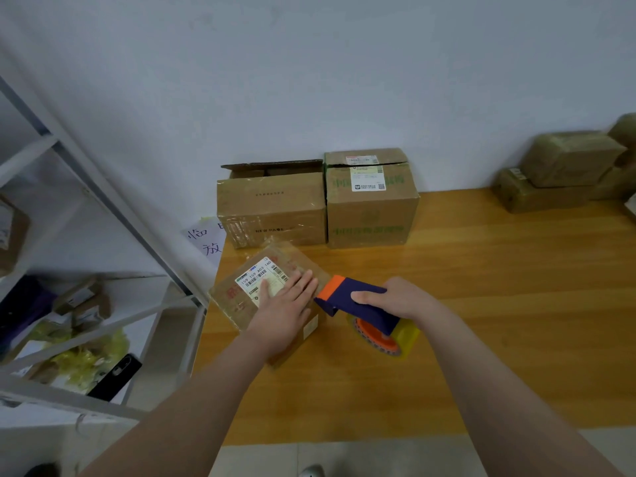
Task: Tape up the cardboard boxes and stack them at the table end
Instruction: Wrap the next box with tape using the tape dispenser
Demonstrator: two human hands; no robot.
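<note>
Left hand (pixel 287 306) pressed flat, fingers straight, on the small cardboard box (pixel 268 297) at the desk's (pixel 481 304) left edge; right hand (pixel 399 299) grasped the tape dispenser (pixel 364 304) beside it.

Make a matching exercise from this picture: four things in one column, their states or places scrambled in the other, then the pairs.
Column one
1. left hand
2. right hand
3. plain brown box
4. green-printed box

Column two
a. flaps down, white labels on it
b. grips the tape dispenser
c. back flap standing up
d. lies flat on the small box

Pairs: 1-d, 2-b, 3-c, 4-a
</note>
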